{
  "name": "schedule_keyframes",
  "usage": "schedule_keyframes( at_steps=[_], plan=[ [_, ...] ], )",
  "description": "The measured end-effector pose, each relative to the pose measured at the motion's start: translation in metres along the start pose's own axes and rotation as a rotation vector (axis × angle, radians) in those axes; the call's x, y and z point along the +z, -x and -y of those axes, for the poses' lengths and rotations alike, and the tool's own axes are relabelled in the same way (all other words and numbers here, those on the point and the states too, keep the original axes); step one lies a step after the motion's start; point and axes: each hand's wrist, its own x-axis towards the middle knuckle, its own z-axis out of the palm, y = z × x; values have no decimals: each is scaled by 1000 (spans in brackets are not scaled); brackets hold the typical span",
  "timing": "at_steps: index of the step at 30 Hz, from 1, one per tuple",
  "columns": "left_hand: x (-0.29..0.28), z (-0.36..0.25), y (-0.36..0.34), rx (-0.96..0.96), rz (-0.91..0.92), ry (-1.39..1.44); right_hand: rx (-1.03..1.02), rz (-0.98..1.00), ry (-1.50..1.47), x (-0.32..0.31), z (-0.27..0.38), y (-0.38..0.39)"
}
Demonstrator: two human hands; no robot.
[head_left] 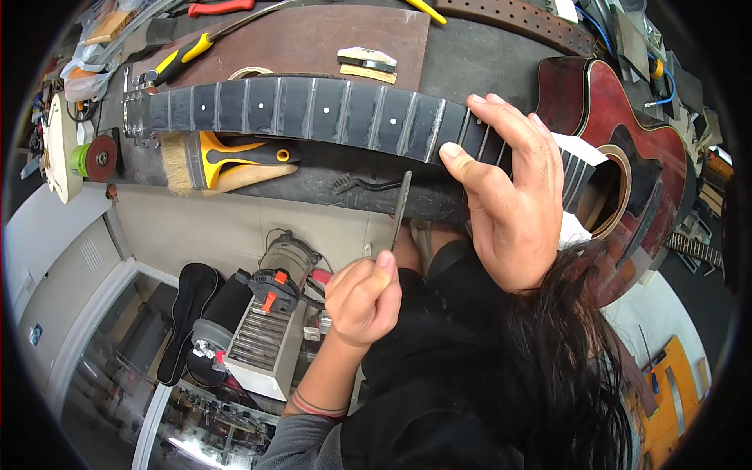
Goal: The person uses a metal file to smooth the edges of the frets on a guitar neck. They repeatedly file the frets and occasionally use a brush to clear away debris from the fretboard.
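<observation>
A dark red acoustic guitar (666,133) lies across the bench, its neck pointing left. Masking strips seem to cover the long dark fretboard (294,110) between the frets, with white dots showing. My right hand (509,196) rests over the fretboard near the body, thumb and fingertips on its two edges, fingers apart. Closed in a fist, my left hand (364,298) grips a thin metal file (402,207) that points up toward the fretboard, apart from it. White paper (578,149) lies on the body beside the soundhole (615,192).
A yellow-handled brush (211,160) lies below the neck, with a small wire brush (352,184) farther right. Beyond the neck are a yellow-black screwdriver (184,59) and a sanding block (366,64). A vacuum-like machine (278,270) stands on the floor at left.
</observation>
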Motion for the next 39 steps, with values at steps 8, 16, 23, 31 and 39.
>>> schedule_keyframes(
  at_steps=[8, 16, 23, 31, 39],
  plan=[
    [6, 4, -9, 13, 16, -11, 5, 0, -10, 0, 1, -1],
    [12, 10, -41, 7, 81, -72, -12, 21, -29, -3, 1, -1],
    [13, 6, -33, -4, 45, -68, -23, -1, 15, 0, -1, 0],
    [31, 12, -74, -18, 21, 23, -13, 9, 14, 0, 5, -1],
    [-6, 1, 6, -32, 66, -46, -11, 29, 4, -5, 4, -3]
  ],
)
